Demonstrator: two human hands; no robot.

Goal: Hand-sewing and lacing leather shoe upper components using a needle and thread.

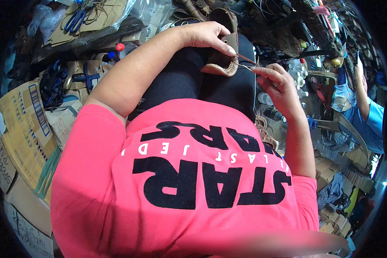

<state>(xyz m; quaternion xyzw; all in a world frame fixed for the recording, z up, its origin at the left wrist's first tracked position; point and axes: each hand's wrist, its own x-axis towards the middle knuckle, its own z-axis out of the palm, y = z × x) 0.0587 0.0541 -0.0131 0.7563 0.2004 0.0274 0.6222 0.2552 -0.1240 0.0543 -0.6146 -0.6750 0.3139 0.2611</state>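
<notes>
On my lap, over dark trousers, rests a brown leather shoe upper (222, 69), its stitched edge turned toward me. My left hand (208, 36) is closed on its side, with the thumb pressed near the seam. Two thin strands run from that seam to the right; the pale one looks like thread (244, 66), the other like a brown leather lace (246, 58). At their far end my right hand (277, 81) is closed, thumb and forefinger pinching the thread. Whether a needle is between those fingertips is too small to tell.
Cardboard boxes (23, 124) are stacked at my left. Blue-handled scissors (76, 20) lie on cardboard at the far left, near bottles with coloured caps (121, 48). Several bottles (300, 77) stand at my right. Beyond them sits another person in blue (376, 122).
</notes>
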